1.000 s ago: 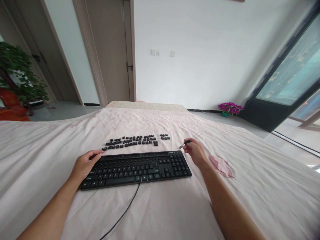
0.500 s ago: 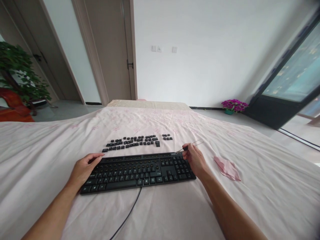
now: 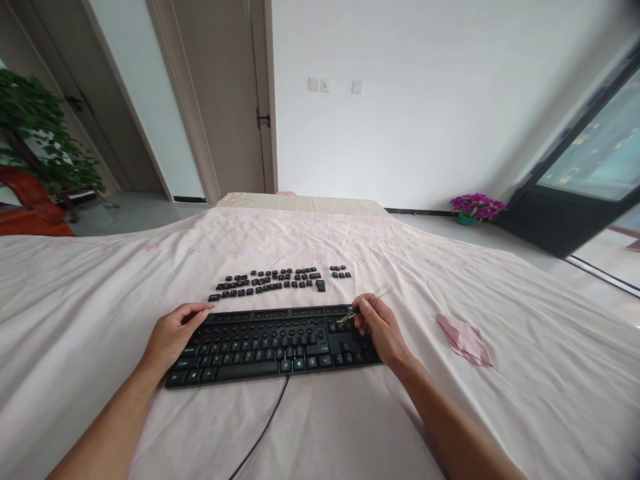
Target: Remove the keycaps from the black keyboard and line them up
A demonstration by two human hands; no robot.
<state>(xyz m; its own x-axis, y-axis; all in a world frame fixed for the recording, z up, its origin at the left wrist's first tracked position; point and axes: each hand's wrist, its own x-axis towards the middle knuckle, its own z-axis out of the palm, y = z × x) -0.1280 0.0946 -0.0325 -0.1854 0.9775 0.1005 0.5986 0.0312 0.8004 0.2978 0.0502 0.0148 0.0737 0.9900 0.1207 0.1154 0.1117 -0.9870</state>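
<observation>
A black keyboard (image 3: 240, 357) lies on the pink flowered cloth, its upper rows stripped of keycaps. My left hand (image 3: 175, 333) holds the keyboard's upper left corner between thumb and fingers. In my right hand (image 3: 377, 327) is a small wire tool (image 3: 346, 319) with a dark handle; its tip is over the key cluster left of the number pad, and wire loops stick out behind the hand. Whether the tip touches a key cannot be made out. Beyond the keyboard, removed keycaps (image 3: 321, 285) lie in rows on the cloth.
A folded pink cloth (image 3: 465, 340) lies to the right. The keyboard's cable (image 3: 263, 427) runs toward me. Past the covered surface (image 3: 310, 233) are doors, a white wall, purple flowers (image 3: 477, 207) and a green plant (image 3: 45, 133).
My right hand has moved left with the wire tool, from the keyboard's top edge to the cluster beside the number pad. My left hand stays at the corner. The view has shifted slightly.
</observation>
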